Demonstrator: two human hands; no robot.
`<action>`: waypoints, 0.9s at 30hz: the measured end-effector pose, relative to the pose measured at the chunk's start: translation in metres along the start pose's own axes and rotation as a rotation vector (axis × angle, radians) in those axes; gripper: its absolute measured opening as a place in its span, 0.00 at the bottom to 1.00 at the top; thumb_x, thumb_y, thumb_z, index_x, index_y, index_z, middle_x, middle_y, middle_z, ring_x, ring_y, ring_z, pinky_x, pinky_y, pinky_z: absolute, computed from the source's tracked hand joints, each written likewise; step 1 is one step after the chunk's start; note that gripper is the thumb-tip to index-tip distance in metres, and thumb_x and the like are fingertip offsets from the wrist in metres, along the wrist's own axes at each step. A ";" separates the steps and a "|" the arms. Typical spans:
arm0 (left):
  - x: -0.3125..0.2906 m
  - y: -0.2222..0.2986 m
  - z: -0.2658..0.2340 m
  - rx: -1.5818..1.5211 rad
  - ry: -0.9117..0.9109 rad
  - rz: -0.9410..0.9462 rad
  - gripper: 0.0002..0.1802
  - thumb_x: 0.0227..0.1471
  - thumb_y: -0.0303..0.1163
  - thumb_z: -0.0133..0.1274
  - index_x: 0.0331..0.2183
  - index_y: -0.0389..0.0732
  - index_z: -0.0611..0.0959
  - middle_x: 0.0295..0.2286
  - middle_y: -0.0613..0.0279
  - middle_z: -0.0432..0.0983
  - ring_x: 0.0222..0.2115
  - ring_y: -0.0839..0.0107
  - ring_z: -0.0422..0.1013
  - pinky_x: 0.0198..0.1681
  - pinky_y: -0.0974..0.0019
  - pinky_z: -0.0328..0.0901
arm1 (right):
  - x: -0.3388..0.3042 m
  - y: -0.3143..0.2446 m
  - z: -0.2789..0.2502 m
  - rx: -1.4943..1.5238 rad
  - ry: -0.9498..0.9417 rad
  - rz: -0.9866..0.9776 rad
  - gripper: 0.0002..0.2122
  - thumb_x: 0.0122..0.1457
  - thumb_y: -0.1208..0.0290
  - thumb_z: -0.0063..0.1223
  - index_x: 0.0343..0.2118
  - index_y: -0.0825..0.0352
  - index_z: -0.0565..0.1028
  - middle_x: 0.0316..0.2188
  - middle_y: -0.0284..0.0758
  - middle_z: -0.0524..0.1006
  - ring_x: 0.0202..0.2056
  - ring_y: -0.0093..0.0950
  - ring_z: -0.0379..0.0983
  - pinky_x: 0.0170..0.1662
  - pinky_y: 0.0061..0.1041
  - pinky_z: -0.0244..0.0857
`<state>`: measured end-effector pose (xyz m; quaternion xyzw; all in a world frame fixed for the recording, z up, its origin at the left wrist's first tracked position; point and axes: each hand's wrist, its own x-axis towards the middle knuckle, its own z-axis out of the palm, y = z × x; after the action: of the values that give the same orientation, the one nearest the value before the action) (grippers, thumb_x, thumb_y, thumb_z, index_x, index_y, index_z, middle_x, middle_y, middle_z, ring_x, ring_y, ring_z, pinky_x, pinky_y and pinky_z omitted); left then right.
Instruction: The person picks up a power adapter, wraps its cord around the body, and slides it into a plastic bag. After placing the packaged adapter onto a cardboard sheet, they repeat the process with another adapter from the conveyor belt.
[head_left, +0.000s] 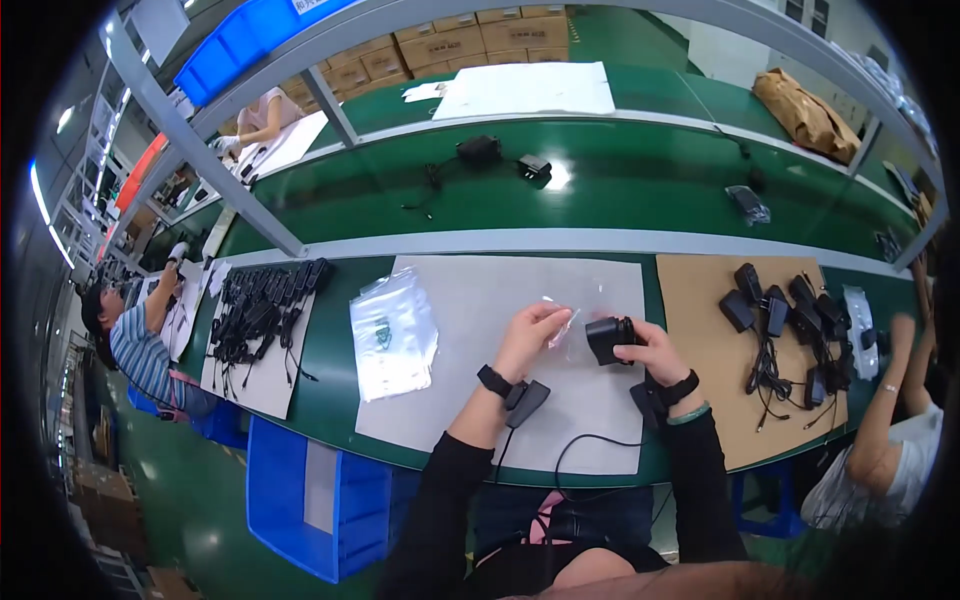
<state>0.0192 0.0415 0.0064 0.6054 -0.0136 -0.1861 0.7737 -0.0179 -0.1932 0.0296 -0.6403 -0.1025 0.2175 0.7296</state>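
My right hand [655,352] is wrapped round a black power adapter [603,341], held over the pale work sheet [480,285]. Close to it on the left, my left hand [533,335] pinches the edge of a clear plastic bag [577,338]. The bag reaches toward the adapter; whether the two touch I cannot tell. To the left of my hands lies a stack of clear plastic bags [393,345]. Each of my wrists wears a black band with a small dark device.
Several adapters with cables [770,370] lie on brown cardboard [690,410] at right. A dense adapter pile [265,300] sits at left. Beyond a metal rail [450,245], a green belt [360,190] carries loose adapters. A blue bin [362,510] stands below the table. People work on both sides.
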 end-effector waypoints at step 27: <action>-0.003 -0.001 0.017 0.170 0.249 0.230 0.07 0.49 0.28 0.51 0.27 0.41 0.68 0.19 0.70 0.64 0.21 0.83 0.61 0.22 0.77 0.57 | 0.000 0.001 0.010 -0.348 0.280 -0.412 0.21 0.48 0.75 0.55 0.47 0.70 0.67 0.46 0.33 0.68 0.45 0.23 0.65 0.47 0.20 0.59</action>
<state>0.0122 0.0262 0.0109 0.6813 -0.0027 -0.0183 0.7318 -0.0225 -0.1840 0.0307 -0.7453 -0.1644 -0.0462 0.6445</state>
